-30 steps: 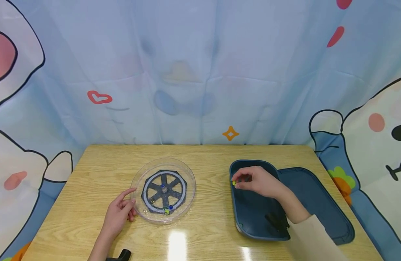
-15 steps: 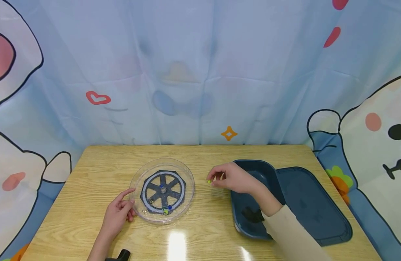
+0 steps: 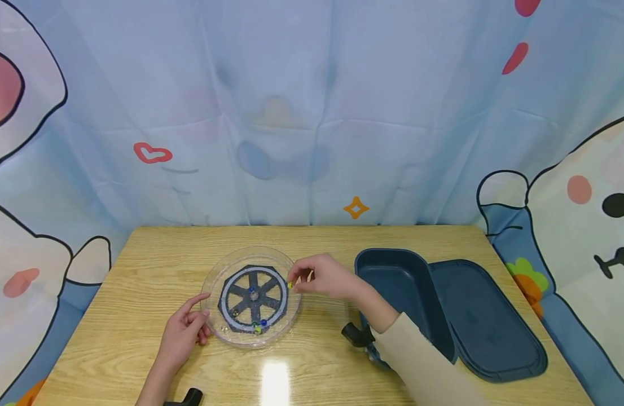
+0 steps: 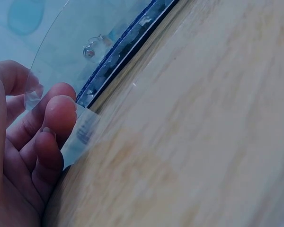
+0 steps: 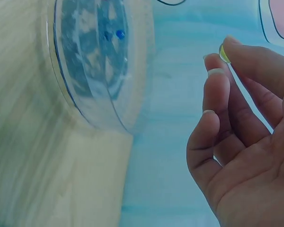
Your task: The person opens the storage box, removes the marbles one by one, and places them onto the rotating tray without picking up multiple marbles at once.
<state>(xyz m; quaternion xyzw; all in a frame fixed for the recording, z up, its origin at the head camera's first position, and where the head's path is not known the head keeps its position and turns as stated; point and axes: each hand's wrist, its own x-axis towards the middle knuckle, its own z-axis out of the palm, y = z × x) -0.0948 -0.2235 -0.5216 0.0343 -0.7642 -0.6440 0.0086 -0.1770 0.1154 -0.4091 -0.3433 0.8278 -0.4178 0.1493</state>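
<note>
My right hand (image 3: 323, 275) pinches a yellow-green marble (image 5: 224, 54) between thumb and fingertips, above the right rim of a round clear dish (image 3: 295, 316). My left hand (image 3: 184, 330) holds the dish's left rim; in the left wrist view its fingers (image 4: 60, 116) curl against the clear wall. Inside the dish lies a dark wheel-shaped piece (image 3: 254, 311) with spokes and a pale ring. Several marbles rest on it: a blue marble (image 3: 251, 289) near the hub, another blue marble (image 3: 263, 322) and a yellow-green one (image 3: 258, 330) at the front, and a dark yellowish one (image 3: 236, 313) at left.
A deep dark blue bin (image 3: 393, 276) stands right of the dish, partly under my right forearm. A flat dark blue lid (image 3: 495, 332) lies beside it. Black wrist camera parts (image 3: 357, 335) show near my right sleeve. A printed curtain (image 3: 271, 113) hangs behind the table.
My right hand has moved left from over the bin to the dish's right rim, carrying the yellow-green marble. My left hand and the dish have stayed put.
</note>
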